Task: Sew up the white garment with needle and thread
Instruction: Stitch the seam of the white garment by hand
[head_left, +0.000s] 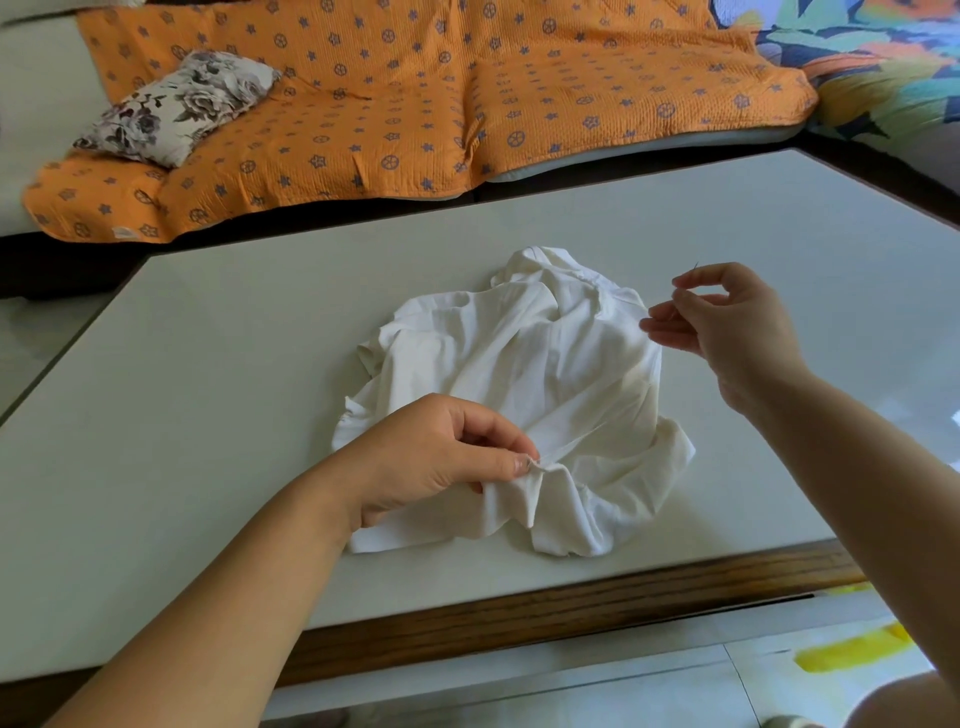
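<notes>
The white garment (524, 374) lies crumpled in the middle of the pale table (234, 353). My left hand (441, 452) pinches a fold of its near edge between thumb and forefinger. My right hand (727, 322) is raised above the table at the garment's right side. Its thumb and forefinger pinch a thin needle (695, 266), whose tip pokes up above the fingers. The other fingers are spread. The thread is too fine to make out.
The table has a wooden front edge (571, 618) close to me. Behind it stands a sofa under an orange patterned cover (415, 93) with a flowered cushion (182, 104). A colourful cover (872, 57) lies at the back right. Tiled floor shows below.
</notes>
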